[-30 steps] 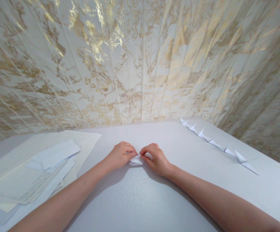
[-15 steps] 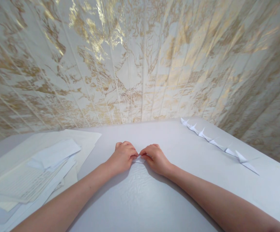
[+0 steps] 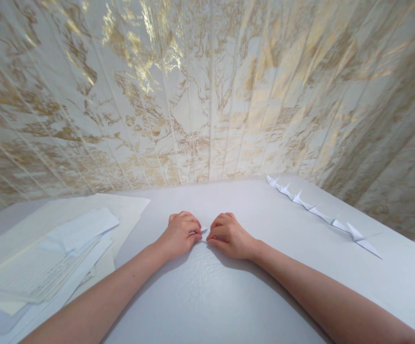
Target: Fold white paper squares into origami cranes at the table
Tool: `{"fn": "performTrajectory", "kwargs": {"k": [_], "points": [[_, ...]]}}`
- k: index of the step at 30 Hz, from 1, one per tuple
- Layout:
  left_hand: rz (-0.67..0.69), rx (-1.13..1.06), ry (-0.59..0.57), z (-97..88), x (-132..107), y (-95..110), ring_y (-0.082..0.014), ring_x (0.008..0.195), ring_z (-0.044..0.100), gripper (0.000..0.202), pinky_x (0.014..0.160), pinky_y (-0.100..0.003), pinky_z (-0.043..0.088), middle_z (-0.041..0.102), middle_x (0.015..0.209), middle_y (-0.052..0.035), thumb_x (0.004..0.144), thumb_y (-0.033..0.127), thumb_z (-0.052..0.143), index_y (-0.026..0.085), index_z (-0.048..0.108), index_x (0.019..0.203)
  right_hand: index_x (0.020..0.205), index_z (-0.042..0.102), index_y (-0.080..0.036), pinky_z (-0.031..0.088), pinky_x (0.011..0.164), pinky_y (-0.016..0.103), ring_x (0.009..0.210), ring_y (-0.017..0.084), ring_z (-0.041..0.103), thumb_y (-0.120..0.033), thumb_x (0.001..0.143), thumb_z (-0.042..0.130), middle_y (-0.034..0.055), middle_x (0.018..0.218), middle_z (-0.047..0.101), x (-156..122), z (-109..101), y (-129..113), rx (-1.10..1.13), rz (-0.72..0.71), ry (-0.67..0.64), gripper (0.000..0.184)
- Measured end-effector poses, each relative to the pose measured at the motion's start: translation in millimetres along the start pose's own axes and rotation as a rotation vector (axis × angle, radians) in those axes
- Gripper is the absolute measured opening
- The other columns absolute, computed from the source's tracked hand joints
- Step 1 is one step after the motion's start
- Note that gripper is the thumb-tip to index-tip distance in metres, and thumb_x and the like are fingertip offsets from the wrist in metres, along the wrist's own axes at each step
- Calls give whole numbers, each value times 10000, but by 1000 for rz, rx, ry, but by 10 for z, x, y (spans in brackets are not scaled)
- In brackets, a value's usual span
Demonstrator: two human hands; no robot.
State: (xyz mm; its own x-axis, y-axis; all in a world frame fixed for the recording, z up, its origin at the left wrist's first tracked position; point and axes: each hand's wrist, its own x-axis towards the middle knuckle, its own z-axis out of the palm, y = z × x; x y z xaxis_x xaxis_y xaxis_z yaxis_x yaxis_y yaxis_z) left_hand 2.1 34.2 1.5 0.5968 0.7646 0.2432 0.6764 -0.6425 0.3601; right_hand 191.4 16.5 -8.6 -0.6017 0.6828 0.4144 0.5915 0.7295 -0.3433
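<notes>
A small folded piece of white paper (image 3: 201, 231) lies on the white table (image 3: 207, 296), almost hidden between my two hands. My left hand (image 3: 179, 234) is curled with its fingertips pinching the paper's left side. My right hand (image 3: 229, 235) is curled too, fingertips pressed on the paper's right side. The two hands nearly touch at the middle of the table.
A loose stack of white and cream paper sheets (image 3: 49, 253) lies at the left. A row of several folded white paper shapes (image 3: 318, 212) runs along the table's right edge. A white wall with gold pattern (image 3: 207, 95) rises behind the table.
The fingers have closed in over the small paper, which shows much less than a second ago. Both hands stay at the same spot.
</notes>
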Motion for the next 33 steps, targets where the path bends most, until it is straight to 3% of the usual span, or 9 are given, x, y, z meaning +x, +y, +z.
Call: {"fn": "performTrajectory", "kwargs": {"k": [8, 13, 19, 23, 27, 30, 33], "points": [[-257, -73, -23, 67, 69, -33, -194, 867, 536, 113, 789, -321, 385, 652, 827, -12, 636, 168, 666, 193, 630, 739, 693, 704, -208, 355, 783, 337, 824, 183, 551, -142, 676, 693, 22, 756, 656, 32, 10, 20, 88, 155, -46, 70], [-313, -34, -1, 104, 96, -22, -201, 872, 537, 46, 825, -337, 378, 648, 852, -33, 683, 197, 618, 193, 650, 716, 703, 718, -228, 363, 780, 339, 846, 187, 541, -190, 664, 718, 26, 805, 647, 49, -21, 48, 95, 150, -78, 54], [-327, -22, 18, 152, 99, -26, -216, 867, 522, 132, 810, -359, 376, 631, 846, -57, 729, 142, 520, 180, 637, 680, 781, 728, -266, 341, 806, 392, 900, 214, 510, -255, 707, 692, 42, 876, 625, 32, -80, 81, 19, 103, -150, 83], [-311, -54, 2, 139, 74, -38, -214, 887, 518, 129, 809, -350, 375, 634, 839, -43, 736, 139, 507, 184, 618, 689, 768, 723, -242, 371, 809, 360, 897, 199, 534, -191, 676, 714, 47, 918, 636, 2, -9, 115, 81, 85, -61, 106], [-289, -108, -8, 114, 40, -42, -187, 886, 536, 90, 821, -310, 379, 649, 796, -1, 722, 156, 542, 199, 604, 673, 700, 705, -198, 400, 764, 297, 771, 157, 574, -81, 664, 694, 26, 752, 663, -19, 75, 103, 140, 41, 38, 123], [-306, -132, 52, 107, 5, -22, -178, 894, 541, 41, 826, -300, 383, 649, 843, 0, 702, 167, 579, 198, 593, 725, 646, 691, -190, 417, 717, 263, 689, 138, 576, -64, 651, 696, 6, 654, 655, -17, 95, 89, 173, 78, 77, 126], [-301, -119, 145, 112, -46, 20, -187, 922, 530, 138, 837, -320, 371, 643, 891, -2, 658, 152, 624, 204, 577, 778, 633, 687, -188, 427, 666, 233, 647, 123, 574, -67, 657, 686, -2, 626, 649, -10, 94, 88, 195, 133, 99, 123]]}}
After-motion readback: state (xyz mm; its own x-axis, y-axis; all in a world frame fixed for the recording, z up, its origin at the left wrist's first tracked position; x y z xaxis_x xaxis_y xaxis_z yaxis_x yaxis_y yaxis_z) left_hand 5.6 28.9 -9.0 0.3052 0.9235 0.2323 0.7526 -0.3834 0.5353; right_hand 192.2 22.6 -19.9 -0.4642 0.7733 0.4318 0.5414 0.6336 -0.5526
